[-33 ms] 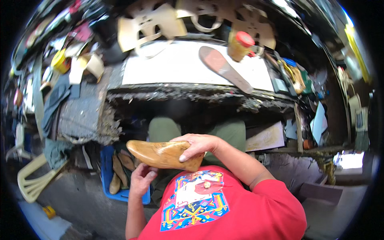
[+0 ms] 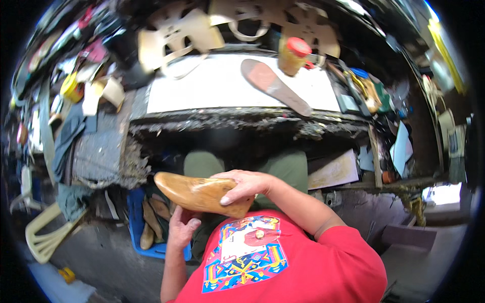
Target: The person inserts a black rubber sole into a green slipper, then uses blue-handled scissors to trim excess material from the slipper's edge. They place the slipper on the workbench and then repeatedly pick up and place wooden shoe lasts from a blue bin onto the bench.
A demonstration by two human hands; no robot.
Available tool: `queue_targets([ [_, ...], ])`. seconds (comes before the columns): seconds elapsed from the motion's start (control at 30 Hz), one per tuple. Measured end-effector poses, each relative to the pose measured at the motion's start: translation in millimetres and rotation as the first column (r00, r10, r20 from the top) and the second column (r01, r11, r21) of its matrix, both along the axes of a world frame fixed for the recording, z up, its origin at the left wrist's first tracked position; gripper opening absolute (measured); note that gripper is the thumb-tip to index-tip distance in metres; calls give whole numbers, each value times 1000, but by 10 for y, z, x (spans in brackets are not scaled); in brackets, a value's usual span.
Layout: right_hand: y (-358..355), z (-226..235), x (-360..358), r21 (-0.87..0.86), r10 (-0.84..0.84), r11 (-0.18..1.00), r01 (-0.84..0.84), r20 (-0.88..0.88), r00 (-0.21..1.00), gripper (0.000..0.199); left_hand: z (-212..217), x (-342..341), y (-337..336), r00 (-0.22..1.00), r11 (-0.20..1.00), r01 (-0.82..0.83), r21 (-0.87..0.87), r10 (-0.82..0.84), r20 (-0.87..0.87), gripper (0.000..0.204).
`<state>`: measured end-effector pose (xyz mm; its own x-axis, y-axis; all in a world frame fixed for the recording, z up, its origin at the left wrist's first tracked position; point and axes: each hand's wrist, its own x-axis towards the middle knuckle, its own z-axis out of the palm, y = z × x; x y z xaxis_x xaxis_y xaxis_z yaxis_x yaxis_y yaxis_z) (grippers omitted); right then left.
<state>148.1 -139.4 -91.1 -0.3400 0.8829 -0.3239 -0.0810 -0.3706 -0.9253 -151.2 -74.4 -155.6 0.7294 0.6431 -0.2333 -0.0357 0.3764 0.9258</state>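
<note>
A polished wooden shoe last (image 2: 194,194) lies sideways in front of my red shirt, its narrow toe pointing left. My right hand (image 2: 245,186) is closed over the heel end from above, with the thumb along the near side. Under the front part, my left hand (image 2: 183,227) touches the last with curled fingers, some of them hidden beneath it. On the bench's white board (image 2: 202,93) beyond lies a sole-shaped piece (image 2: 277,87), reddish at one end and brown at the other.
A red-lidded jar (image 2: 293,56) stands on the board, near cut tan pieces (image 2: 177,35). More lasts (image 2: 150,222) lie in a blue crate (image 2: 136,214) by my left forearm. The bench edge (image 2: 242,115) is ragged. Tools and scraps crowd both sides, with a yellow tub (image 2: 71,88) at left.
The whole view has shifted slightly, so the bench things sit a little further left. The last's toe is slightly higher in the picture. Both hands keep their places on it.
</note>
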Motion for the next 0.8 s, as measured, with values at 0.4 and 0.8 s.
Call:
queue_targets([
  [0.4, -1338, 328, 282, 528, -575, 771, 355, 340, 744, 60, 509, 1595, -419, 969, 882, 171, -438, -68, 239, 100],
  [0.8, -1838, 493, 1441, 800, -900, 435, 413, 404, 165, 21, 430, 1776, -168, 914, 768, 397, -502, -381, 139, 116],
])
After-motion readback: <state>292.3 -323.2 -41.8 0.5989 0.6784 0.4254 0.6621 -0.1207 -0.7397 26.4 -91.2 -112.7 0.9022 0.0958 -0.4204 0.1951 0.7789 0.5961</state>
